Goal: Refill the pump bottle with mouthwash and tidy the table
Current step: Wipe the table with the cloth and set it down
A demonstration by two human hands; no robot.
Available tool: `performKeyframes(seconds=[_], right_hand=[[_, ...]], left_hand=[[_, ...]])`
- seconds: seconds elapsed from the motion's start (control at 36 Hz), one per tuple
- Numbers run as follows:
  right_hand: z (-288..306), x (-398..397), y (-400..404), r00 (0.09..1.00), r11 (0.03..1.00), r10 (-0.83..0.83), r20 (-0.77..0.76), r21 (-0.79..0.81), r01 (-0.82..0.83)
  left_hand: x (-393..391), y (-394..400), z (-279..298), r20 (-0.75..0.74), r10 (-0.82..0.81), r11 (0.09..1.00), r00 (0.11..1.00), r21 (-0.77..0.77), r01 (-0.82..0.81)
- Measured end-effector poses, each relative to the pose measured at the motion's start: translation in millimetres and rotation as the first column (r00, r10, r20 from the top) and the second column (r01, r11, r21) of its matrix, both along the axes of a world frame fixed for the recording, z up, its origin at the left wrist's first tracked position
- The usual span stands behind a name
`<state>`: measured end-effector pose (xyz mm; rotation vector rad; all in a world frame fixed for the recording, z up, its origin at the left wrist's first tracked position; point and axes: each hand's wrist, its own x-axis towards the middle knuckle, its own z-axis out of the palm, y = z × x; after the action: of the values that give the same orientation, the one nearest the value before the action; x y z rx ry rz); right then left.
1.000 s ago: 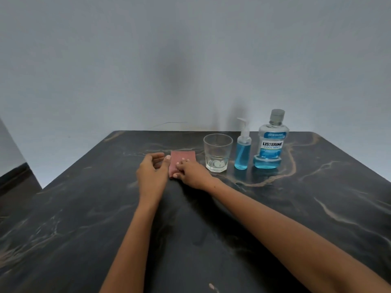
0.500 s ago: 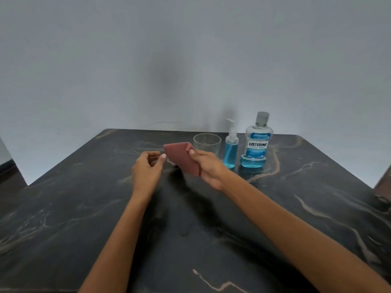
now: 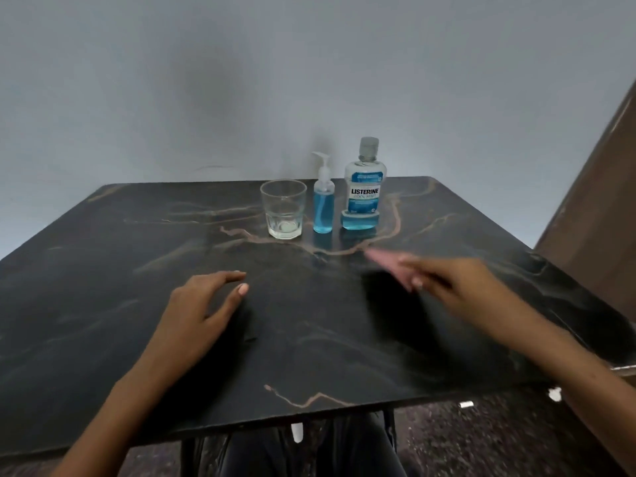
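1. left hand [image 3: 203, 304] palm down, low over the surface, fingers loosely spread and slightly curled, thumb out toward the right, nothing in it.
2. left forearm runs bare from the bottom left edge up to the wrist, wrist about straight.
3. right hand [image 3: 447, 280] motion-blurred, back of hand up, reaching toward the left.
4. right fingers pinch a pink cloth [image 3: 389, 263] at their tips; blur hides the exact grip.
5. right forearm bare, comes in from the lower right corner, angled up and to the left.
6. hands well apart, not touching.
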<state>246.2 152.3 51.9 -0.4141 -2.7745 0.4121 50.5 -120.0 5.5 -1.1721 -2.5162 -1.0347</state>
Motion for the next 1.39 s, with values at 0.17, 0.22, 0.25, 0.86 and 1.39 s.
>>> performKeyframes(seconds=[0.17, 0.22, 0.25, 0.86, 1.39], right_hand=[[-31, 2, -14, 0.933, 0.985, 0.011, 0.359, -0.164, 0.052], [-39, -10, -21, 0.950, 0.984, -0.062, 0.307, -0.140, 0.109], [-45, -17, -24, 0.943, 0.985, -0.099, 0.318, -0.103, 0.138], [-64, -26, -67, 0.971, 0.986, 0.148, 0.187, 0.053, -0.160], [-47, -113, -92, 0.847, 0.879, 0.476, 0.234, -0.151, -0.452]], left_hand=[[5, -5, -8, -0.041, 0.002, 1.000, 0.999, -0.021, -0.002], [7, -5, -9, -0.058, -0.001, 1.000, 0.998, -0.006, 0.001], [8, -5, -9, -0.062, -0.003, 1.000, 0.998, -0.004, 0.003], [9, -11, -13, -0.056, 0.058, 0.998, 0.997, -0.020, -0.059], [5, -17, -21, -0.118, 0.280, 0.955, 0.953, -0.069, -0.289]])
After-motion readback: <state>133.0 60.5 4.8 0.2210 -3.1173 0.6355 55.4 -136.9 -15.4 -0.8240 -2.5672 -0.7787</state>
